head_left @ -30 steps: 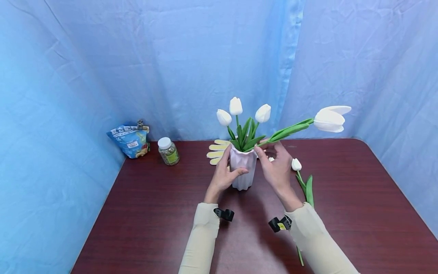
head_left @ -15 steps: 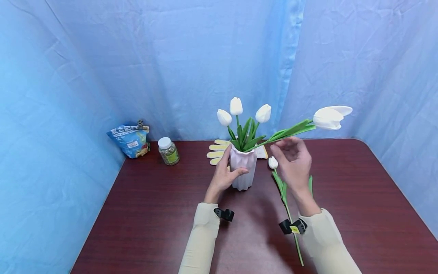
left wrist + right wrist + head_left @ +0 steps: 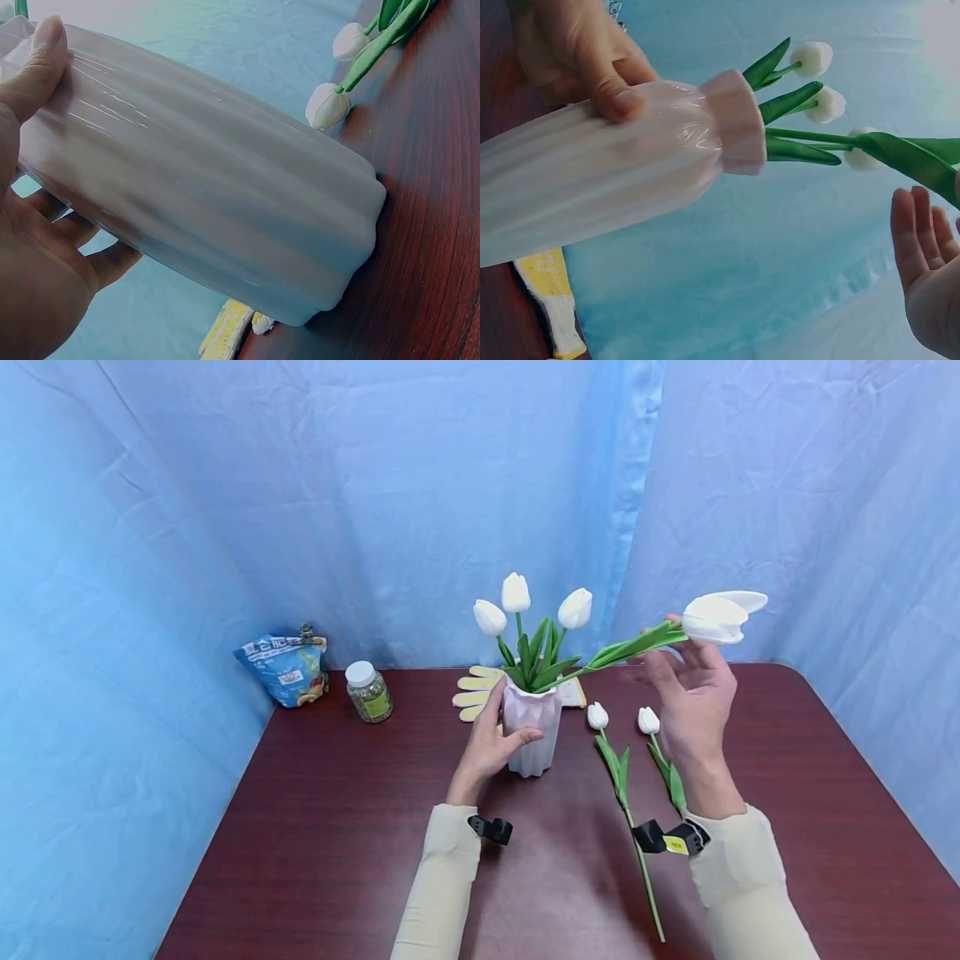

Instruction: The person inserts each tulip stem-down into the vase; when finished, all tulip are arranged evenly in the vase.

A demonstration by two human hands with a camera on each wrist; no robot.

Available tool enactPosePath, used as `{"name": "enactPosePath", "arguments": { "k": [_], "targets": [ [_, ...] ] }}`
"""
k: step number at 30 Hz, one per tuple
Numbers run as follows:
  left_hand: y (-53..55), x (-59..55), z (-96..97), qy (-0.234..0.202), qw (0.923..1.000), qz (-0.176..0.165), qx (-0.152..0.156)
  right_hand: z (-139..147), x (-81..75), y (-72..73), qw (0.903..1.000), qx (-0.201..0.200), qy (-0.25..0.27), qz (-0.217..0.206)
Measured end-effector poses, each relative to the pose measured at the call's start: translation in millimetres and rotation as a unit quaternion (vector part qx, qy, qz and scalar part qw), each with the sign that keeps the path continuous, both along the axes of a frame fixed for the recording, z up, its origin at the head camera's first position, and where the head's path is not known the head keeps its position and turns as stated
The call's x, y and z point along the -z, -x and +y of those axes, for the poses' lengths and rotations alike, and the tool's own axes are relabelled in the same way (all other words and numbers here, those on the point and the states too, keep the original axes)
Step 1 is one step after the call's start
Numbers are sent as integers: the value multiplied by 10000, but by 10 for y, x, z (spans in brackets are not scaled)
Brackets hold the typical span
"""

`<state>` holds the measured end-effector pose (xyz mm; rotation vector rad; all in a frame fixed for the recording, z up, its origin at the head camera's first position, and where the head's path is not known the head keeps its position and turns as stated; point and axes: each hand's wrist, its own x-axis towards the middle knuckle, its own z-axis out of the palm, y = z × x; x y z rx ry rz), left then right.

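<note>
My left hand grips a pale pink fluted vase from its left side. In the left wrist view the thumb lies along the vase wall and the fingers go round behind it. Three white tulips stand upright in the vase. A further tulip leans far out over the rim to the right, its stem in the vase mouth. My right hand is beneath this bloom, fingers extended and partly hidden behind its leaf. The right wrist view shows the fingers loosely spread by the leaf.
Two tulips lie on the dark red table, right of the vase. A yellow-and-white glove is behind the vase. At the back left are a white-lidded jar and a clipped blue pouch. Blue curtains surround the table.
My right hand has let go of the leaning tulip's stem at the vase rim and moved right, up under its bloom. The lying tulips are less covered. My left hand stays on the vase.
</note>
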<state>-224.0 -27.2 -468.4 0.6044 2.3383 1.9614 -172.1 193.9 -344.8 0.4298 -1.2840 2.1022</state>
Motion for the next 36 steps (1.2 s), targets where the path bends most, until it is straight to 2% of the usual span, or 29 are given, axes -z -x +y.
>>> {"name": "enactPosePath", "arguments": {
  "k": [6, 16, 21, 27, 32, 36],
  "targets": [
    [0, 7, -1, -15, 10000, 0, 5, -36, -42, 1, 9982, 49, 480, 363],
    [8, 9, 0, -23, 10000, 83, 15, -171, 24, 5, 9985, -16, 364, 410],
    [8, 9, 1, -46, 9999, 153, 11, -270, 137, 6, 9998, -110, 178, -9],
    [18, 21, 12, -90, 9996, 250, 32, -354, 263, 15, 9981, -187, -289, -508],
    [23, 20, 13, -48, 9997, 235, 5, -392, 333, 39, 9920, -57, -929, -853],
    [25, 23, 6, -52, 9998, 192, 21, -400, 379, 53, 9874, -2, -1136, -1104]
  ]
}}
